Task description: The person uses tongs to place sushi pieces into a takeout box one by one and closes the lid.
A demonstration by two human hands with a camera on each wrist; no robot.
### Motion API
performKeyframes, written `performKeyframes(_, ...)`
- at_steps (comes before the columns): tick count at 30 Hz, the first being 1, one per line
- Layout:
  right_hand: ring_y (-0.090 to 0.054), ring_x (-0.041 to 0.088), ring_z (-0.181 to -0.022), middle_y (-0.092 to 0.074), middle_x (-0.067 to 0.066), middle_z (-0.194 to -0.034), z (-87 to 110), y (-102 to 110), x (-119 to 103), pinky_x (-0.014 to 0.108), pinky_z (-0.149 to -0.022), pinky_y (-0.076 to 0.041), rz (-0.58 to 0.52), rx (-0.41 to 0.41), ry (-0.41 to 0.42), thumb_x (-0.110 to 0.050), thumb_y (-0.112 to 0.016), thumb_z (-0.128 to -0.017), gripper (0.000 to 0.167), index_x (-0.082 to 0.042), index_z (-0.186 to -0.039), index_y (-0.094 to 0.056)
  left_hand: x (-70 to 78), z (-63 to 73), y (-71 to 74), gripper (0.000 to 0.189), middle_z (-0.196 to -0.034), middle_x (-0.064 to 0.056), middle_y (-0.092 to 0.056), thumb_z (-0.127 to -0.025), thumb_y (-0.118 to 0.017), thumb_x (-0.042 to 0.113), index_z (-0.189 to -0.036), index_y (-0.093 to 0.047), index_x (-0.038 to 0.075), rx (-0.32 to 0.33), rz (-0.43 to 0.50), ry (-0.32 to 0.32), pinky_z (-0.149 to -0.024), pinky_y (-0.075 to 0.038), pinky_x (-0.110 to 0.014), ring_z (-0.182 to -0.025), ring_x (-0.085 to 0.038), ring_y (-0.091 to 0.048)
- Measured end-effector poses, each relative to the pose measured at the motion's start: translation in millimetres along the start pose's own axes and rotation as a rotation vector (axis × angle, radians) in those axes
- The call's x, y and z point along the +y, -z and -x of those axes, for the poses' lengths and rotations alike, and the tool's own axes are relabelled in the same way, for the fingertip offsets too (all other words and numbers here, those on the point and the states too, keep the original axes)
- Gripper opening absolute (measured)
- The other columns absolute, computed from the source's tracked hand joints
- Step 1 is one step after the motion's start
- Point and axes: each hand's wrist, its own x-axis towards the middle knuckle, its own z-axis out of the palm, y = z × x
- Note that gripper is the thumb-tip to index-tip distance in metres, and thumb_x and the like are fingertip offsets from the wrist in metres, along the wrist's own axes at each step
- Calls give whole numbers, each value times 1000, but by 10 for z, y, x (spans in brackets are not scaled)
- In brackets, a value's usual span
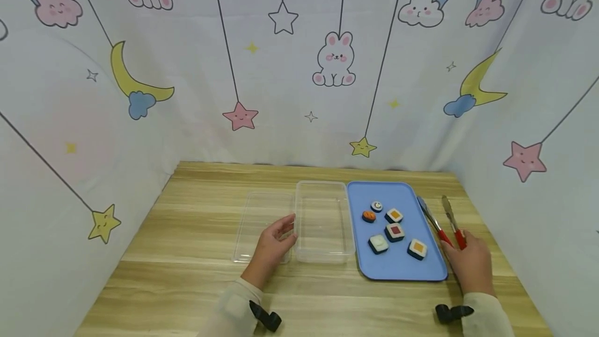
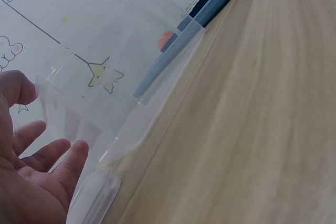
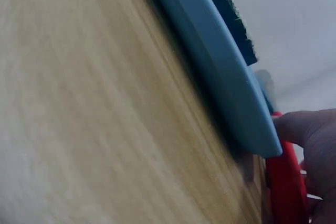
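A clear plastic box (image 1: 325, 222) stands at the middle of the table, with my left hand (image 1: 276, 243) at its left wall. In the left wrist view the fingers (image 2: 73, 166) of that hand are spread and loosely bent beside the box (image 2: 121, 66). At the right, my right hand (image 1: 471, 264) holds the red handles of metal tongs (image 1: 459, 238), whose arms spread apart and point away from me. The right wrist view shows the thumb against a red handle (image 3: 286, 187); the other fingers are mostly hidden. Several sushi pieces (image 1: 394, 232) lie on a blue tray (image 1: 398, 269) between the hands.
A clear lid (image 1: 255, 212) lies flat left of the box, partly behind the left hand. The tray's left edge is right beside the box, and the tongs lie along its right edge. A printed cloth (image 1: 290, 77) walls in the wooden table (image 1: 187, 285) at back and sides.
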Motion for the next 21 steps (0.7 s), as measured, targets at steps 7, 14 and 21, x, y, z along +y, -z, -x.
performKeyframes(7,-55,44,-94,-56,34,-106,-24,-44,15,54,-74,-47,-22,25,-29,-31,-77,-94,66,16,-134,-55,-3,0,-6,49,-143,-29,-57,-95,-67,-5,-143,-56,-9,4,-10,0,-106,-52,-40,-133,-43,-55)
performKeyframes(14,-58,47,-97,-61,38,-112,-48,-30,24,58,-80,-49,-38,29,-48,-31,-78,-92,66,16,-133,-57,-27,-8,-3,48,-142,-30,-57,-95,-67,-5,-142,-55,-10,4,-21,-11,-104,-53,-41,-132,-44,-56)
performKeyframes(21,-61,45,-96,-64,34,-114,-40,-24,54,54,-77,-50,-68,42,-80,-34,-79,-91,65,14,-132,-60,-46,-12,1,48,-141,-31,-57,-95,-67,-5,-142,-56,-10,2,-24,-20,-103,-54,-42,-131,-45,-56)
